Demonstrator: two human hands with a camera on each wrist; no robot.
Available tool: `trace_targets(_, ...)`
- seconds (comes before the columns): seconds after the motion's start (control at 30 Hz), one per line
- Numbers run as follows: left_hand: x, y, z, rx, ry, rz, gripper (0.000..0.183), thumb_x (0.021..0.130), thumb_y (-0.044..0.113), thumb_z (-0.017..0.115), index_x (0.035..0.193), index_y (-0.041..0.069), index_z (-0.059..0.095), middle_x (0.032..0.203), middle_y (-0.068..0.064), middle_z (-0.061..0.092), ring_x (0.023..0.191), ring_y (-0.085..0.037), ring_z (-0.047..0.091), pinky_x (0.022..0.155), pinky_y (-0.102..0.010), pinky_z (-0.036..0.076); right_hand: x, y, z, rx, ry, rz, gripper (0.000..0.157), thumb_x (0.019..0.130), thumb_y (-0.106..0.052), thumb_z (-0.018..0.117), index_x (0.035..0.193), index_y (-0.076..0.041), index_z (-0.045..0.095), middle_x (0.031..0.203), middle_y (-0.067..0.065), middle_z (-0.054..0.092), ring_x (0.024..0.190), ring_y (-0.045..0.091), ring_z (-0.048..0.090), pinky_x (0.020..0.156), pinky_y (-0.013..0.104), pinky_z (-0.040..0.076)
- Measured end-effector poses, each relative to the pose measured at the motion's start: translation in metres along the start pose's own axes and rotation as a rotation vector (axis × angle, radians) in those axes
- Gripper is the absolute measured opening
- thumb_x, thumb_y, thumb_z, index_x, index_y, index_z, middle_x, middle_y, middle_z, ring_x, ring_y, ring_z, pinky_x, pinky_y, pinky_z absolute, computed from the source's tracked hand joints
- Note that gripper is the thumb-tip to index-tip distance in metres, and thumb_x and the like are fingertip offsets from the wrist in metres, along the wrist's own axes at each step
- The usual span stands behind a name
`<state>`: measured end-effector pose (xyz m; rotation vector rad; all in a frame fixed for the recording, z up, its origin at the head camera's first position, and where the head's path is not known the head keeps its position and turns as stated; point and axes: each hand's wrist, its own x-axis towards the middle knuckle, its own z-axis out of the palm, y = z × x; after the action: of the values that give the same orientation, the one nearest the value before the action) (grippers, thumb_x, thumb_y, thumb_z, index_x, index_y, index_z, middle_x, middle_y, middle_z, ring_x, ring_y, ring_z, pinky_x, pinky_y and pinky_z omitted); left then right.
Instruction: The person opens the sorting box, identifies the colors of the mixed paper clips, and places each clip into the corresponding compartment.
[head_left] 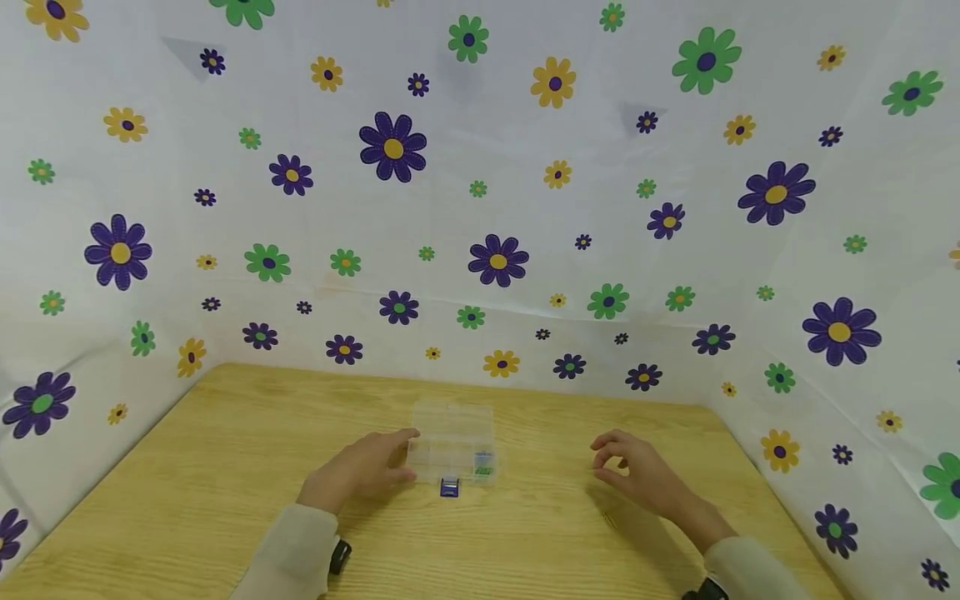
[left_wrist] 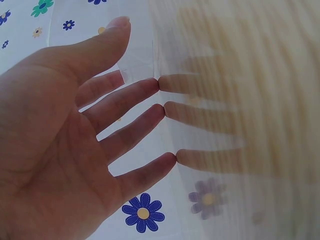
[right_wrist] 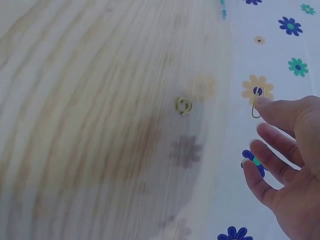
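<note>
A clear plastic compartment box (head_left: 450, 425) lies with its lid open on the wooden table. Blue and green small items (head_left: 483, 463) fill its front right compartment. At its front edge is a small dark blue piece (head_left: 449, 487); its kind is unclear. My left hand (head_left: 363, 468) is at the box's left side, fingers spread and fairly straight, with fingertips on the table in the left wrist view. Raised over the table to the right, my right hand (head_left: 643, 477) pinches a yellow paper clip (right_wrist: 257, 111). Below it lie yellow paper clips (right_wrist: 184, 105), too blurred to count.
The wooden table (head_left: 247, 450) is bounded at the back and sides by a white flower-printed cloth (head_left: 525, 200). A dark band (head_left: 341, 556) is on the left wrist, another (head_left: 707, 590) on the right.
</note>
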<state>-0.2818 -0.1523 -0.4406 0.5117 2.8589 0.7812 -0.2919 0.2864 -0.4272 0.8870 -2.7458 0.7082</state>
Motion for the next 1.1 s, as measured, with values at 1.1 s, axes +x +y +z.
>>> trace_targets(1.1, -0.002, -0.001, 0.002, 0.015, 0.004, 0.001, 0.064, 0.097, 0.028, 0.074, 0.153, 0.010, 0.048, 0.148, -0.017, 0.060, 0.141, -0.041, 0.052, 0.121, -0.058, 0.040, 0.065, -0.053, 0.042, 0.020, -0.071, -0.091, 0.011, 0.094, -0.009, 0.075, 0.085, -0.014, 0.072, 0.121, 0.017, 0.070, 0.114, 0.035, 0.065, 0.084, 0.042, 0.063)
